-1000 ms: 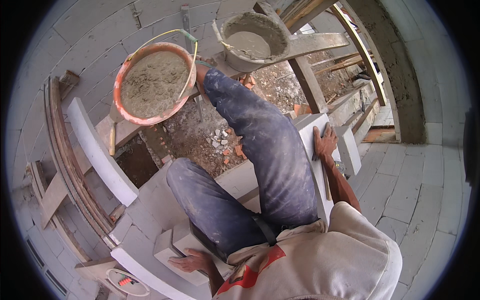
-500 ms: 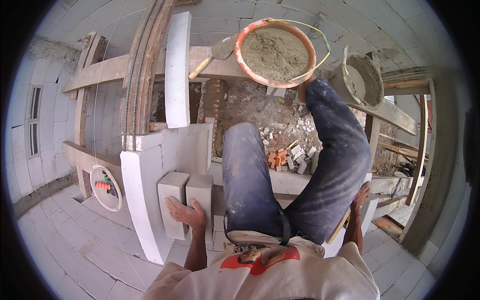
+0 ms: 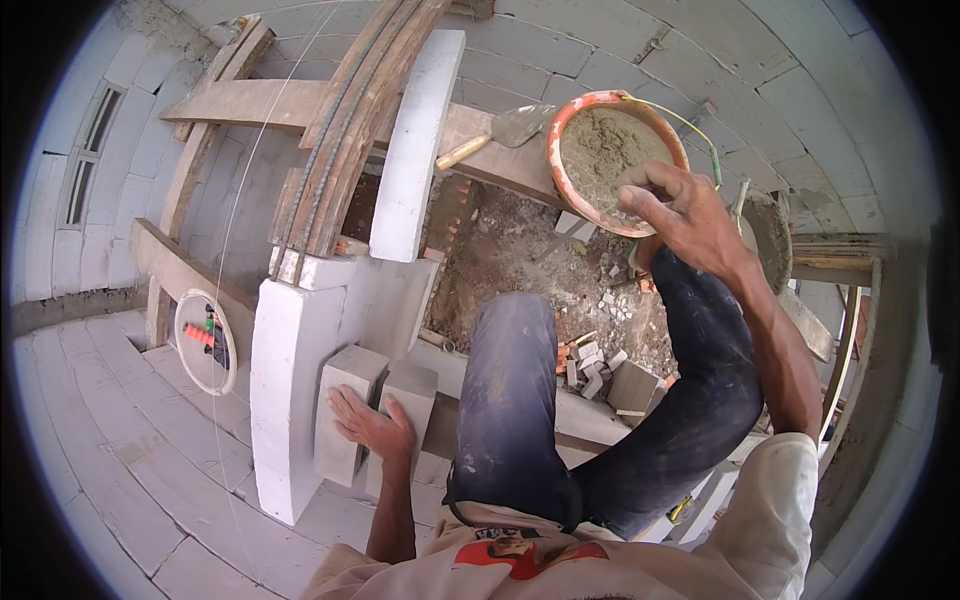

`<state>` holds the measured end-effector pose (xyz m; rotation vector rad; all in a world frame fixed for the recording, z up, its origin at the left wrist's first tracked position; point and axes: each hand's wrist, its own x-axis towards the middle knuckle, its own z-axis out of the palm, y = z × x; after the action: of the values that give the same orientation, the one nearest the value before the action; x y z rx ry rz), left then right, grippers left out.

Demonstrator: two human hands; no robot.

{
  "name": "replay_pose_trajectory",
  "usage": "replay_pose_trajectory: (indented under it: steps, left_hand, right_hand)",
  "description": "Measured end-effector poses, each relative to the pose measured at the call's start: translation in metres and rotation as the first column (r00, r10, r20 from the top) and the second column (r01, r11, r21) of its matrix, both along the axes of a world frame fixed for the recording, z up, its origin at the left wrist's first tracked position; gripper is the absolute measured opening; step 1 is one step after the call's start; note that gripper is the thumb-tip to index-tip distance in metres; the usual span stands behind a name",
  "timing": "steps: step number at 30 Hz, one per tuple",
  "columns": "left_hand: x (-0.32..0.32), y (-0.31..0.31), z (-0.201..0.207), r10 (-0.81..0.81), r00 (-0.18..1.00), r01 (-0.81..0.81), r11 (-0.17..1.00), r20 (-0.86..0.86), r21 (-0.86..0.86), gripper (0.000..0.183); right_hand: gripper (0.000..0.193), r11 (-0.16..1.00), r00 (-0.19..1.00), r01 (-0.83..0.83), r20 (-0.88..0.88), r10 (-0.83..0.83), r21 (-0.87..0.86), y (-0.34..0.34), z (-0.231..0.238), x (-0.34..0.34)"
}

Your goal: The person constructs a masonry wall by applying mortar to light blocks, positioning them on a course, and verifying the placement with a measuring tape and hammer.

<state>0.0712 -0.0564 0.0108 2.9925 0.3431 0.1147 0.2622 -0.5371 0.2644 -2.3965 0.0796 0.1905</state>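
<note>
My left hand (image 3: 375, 422) lies with spread fingers on two grey blocks standing side by side, the outer block (image 3: 338, 455) and the inner block (image 3: 416, 382). My right hand (image 3: 690, 222) is raised over the near right rim of an orange bucket (image 3: 557, 172), its fingers loosely bent and nothing seen in them. Wet grey mortar (image 3: 605, 140) fills the bucket. Beside it, on a plank, rests a trowel (image 3: 522, 124) with a wooden handle. A second, mortar-caked bucket (image 3: 772, 240) is partly hidden behind my right hand and forearm.
A long white block (image 3: 418, 150) leans across the plank (image 3: 270, 102), next to timber and steel bars (image 3: 345, 130). A white block wall end (image 3: 285, 400) stands left of my hand. Below, broken bricks (image 3: 590, 365) lie on the ground. A round white lid-like thing (image 3: 232, 350) hangs left.
My right hand has risen from low on the right side to the orange bucket. My left hand stays on the blocks. The whole view has shifted and tilted.
</note>
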Motion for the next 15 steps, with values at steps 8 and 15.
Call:
replay_pose_trajectory:
  steps: [8,15]
  left_hand:
    - [0.012,-0.017,0.008,0.000,0.998,-0.003,0.998,-0.055,-0.056,0.085]
    - [0.007,-0.012,0.000,0.000,0.999,0.001,1.000,-0.043,0.022,0.083]
  right_hand:
    - [0.063,0.968,0.978,-0.191,-0.117,0.174,-0.161,0.077,-0.290,0.181]
    - [0.077,0.966,0.942,0.241,-0.264,-0.210,0.091,0.098,-0.341,0.227]
